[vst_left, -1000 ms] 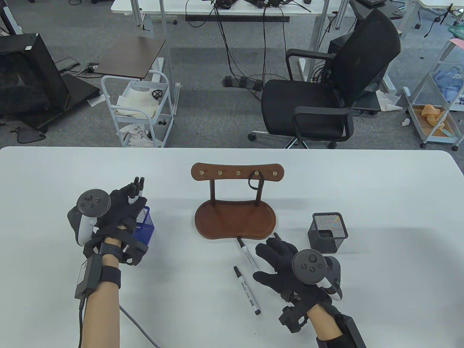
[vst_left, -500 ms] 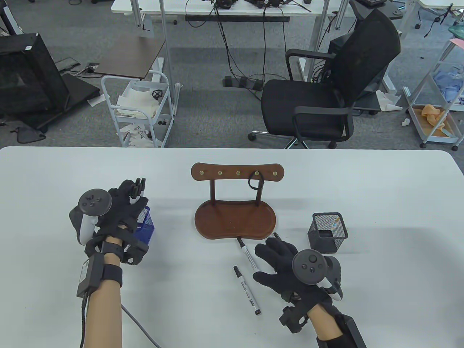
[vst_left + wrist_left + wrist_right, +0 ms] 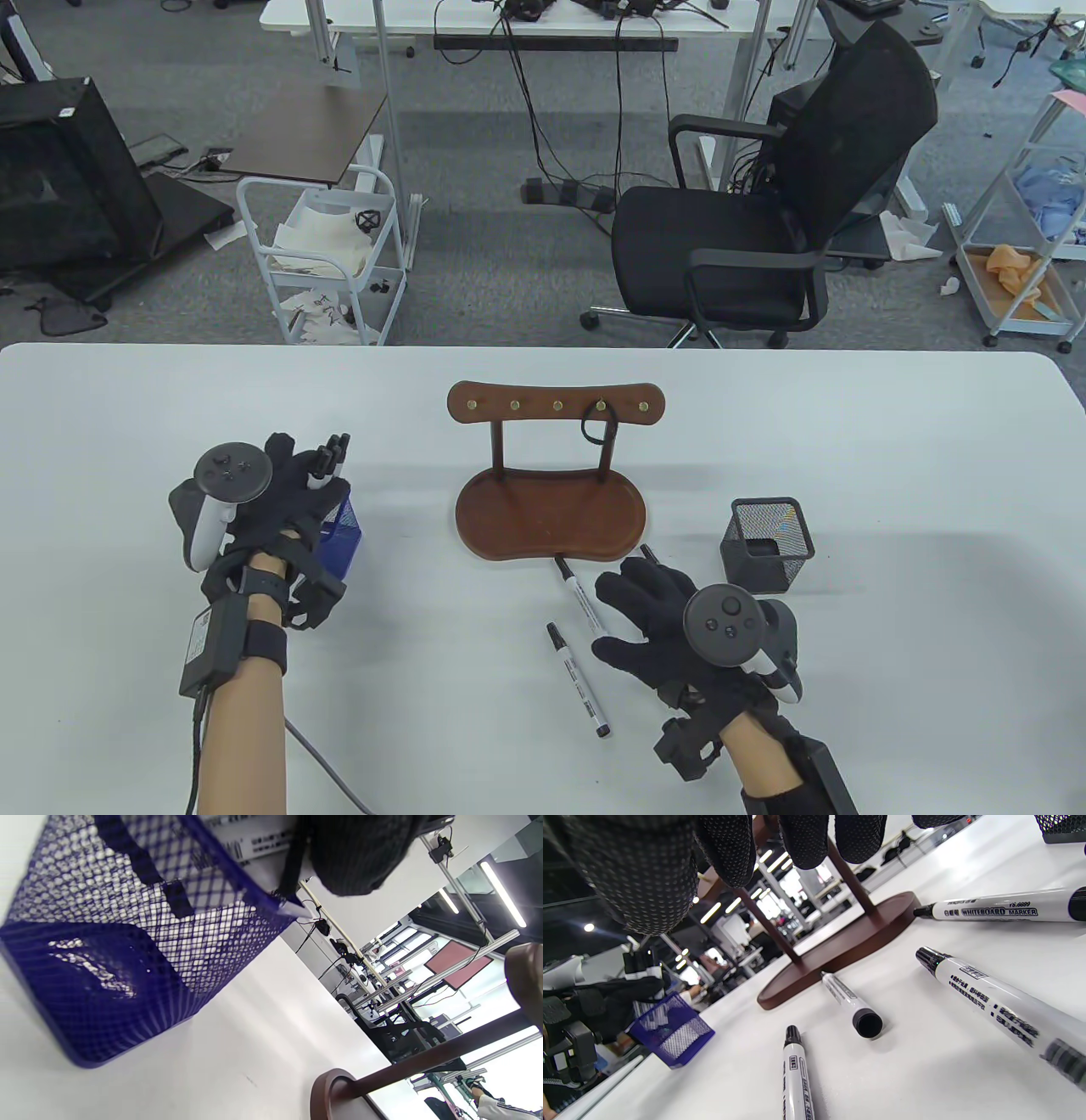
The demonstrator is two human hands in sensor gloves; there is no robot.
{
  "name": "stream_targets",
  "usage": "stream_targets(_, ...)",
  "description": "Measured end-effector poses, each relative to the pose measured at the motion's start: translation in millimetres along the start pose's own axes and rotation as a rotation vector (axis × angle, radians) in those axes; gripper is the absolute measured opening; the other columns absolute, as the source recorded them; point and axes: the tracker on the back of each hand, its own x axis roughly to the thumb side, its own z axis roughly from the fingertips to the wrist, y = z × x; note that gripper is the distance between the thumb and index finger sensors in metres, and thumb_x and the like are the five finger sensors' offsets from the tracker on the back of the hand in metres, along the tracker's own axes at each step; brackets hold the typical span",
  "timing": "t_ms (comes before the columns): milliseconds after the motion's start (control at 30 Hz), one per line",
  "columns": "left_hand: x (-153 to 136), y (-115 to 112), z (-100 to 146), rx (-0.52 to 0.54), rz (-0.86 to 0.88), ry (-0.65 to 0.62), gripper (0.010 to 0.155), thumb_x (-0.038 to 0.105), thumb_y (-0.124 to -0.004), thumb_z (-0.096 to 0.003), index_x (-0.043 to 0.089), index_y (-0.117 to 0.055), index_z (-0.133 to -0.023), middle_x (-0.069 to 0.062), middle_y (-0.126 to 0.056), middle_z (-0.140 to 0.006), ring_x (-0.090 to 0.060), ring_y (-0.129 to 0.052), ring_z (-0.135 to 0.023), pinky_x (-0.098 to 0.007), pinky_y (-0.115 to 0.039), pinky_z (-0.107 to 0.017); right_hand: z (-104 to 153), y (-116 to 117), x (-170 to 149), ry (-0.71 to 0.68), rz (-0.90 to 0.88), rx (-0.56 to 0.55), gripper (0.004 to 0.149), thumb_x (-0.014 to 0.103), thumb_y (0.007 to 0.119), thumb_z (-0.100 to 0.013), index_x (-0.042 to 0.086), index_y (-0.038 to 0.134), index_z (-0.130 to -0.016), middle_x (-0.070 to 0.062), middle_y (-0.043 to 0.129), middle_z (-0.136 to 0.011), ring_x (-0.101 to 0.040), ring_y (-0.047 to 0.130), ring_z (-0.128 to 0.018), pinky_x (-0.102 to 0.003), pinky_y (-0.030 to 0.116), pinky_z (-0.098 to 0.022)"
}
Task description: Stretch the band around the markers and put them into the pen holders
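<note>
Left hand point(image 3: 280, 497) hides bundled markers' point(image 3: 327, 454) barrels.

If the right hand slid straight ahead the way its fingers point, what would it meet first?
Probably the marker lying just off the fingers of the right hand, then the wooden stand's base. Another marker seems partly hidden under the hand, so depth is uncertain.
</note>
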Motion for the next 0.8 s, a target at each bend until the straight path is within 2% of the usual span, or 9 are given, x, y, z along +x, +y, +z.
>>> stream_targets(100, 0, -2, -1, -0.014, -0.027, 0.035, 0.040, 0.031, -0.080, -0.0609, 0.020, -0.069, -0.097, -0.005, -0.010, -0.126, -0.040, 0.006, -0.109, -0.068, 0.003, -0.070, 0, 0, 0, -0.001, -0.001, 0.002, 0.069, 0.052, 0.093, -0.042, 0.035, 0.069, -0.105, -0.007, 0.056, -0.125, -0.043, 0.050, -0.112, -0.072, 0.044, -0.076)
stream_targets(167, 1, -3, -1, -0.023, -0.054, 0.034, 0.038, 0.029, -0.080, -0.0623, 0.020, -0.068, -0.098, -0.007, -0.010, -0.125, -0.040, 0.005, -0.109, -0.069, 0.002, -0.070, 0, 0, 0, -0.001, -0.001, 0.002, 0.069, 0.052, 0.093, -0.042, 0.035, 0.069, -0.105, -0.007, 0.056, -0.125, -0.043, 0.050, -0.112, -0.072, 0.045, -0.076)
stream_targets(200, 1, -2, 0, -0.016, -0.054, 0.043, 0.039, 0.029, -0.081, -0.0623, 0.024, -0.066, -0.099, -0.008, -0.010, -0.125, -0.042, 0.004, -0.109, -0.069, 0.001, -0.070, 0, 0, 0, -0.002, -0.002, 0.003, 0.069, 0.052, 0.093, -0.042, 0.036, 0.069, -0.105, -0.007, 0.056, -0.125, -0.043, 0.050, -0.112, -0.072, 0.045, -0.076)
stream_targets(267, 3, -2, 1, -0.029, -0.046, 0.017, 0.065, 0.030, -0.085, -0.0603, 0.023, -0.046, -0.112, -0.013, -0.009, -0.125, -0.042, 0.004, -0.109, -0.069, 0.001, -0.070, 0, 0, 0, -0.003, -0.003, 0.004, 0.070, 0.052, 0.093, -0.042, 0.036, 0.068, -0.105, -0.007, 0.056, -0.125, -0.043, 0.050, -0.112, -0.072, 0.044, -0.076)
stream_targets(300, 4, -1, 2, -0.034, -0.053, 0.012, 0.075, 0.032, -0.087, -0.0588, 0.020, -0.039, -0.114, -0.016, -0.009, -0.124, -0.043, 0.003, -0.109, -0.070, 0.001, -0.070, 0, 0, 0, -0.004, -0.002, 0.005, 0.070, 0.052, 0.093, -0.042, 0.036, 0.068, -0.105, -0.007, 0.056, -0.125, -0.043, 0.050, -0.112, -0.071, 0.045, -0.076)
stream_targets(433, 9, 3, 13, -0.041, -0.103, -0.036, 0.090, 0.037, -0.090, -0.0548, 0.015, -0.028, -0.116, -0.021, -0.010, -0.124, -0.046, 0.002, -0.110, -0.071, -0.001, -0.070, 0, 1, 1, -0.006, 0.002, 0.009, 0.070, 0.052, 0.093, -0.042, 0.036, 0.068, -0.105, -0.007, 0.056, -0.125, -0.043, 0.050, -0.112, -0.072, 0.045, -0.076)
stream_targets(800, 31, 3, 44, -0.051, -0.208, -0.163, 0.095, 0.042, -0.091, -0.0520, 0.015, -0.027, -0.118, -0.024, -0.011, -0.126, -0.049, 0.000, -0.111, -0.073, -0.003, -0.071, 0, 2, 2, -0.005, 0.013, 0.019, 0.070, 0.052, 0.092, -0.042, 0.035, 0.068, -0.105, -0.007, 0.056, -0.125, -0.043, 0.050, -0.112, -0.071, 0.045, -0.076)
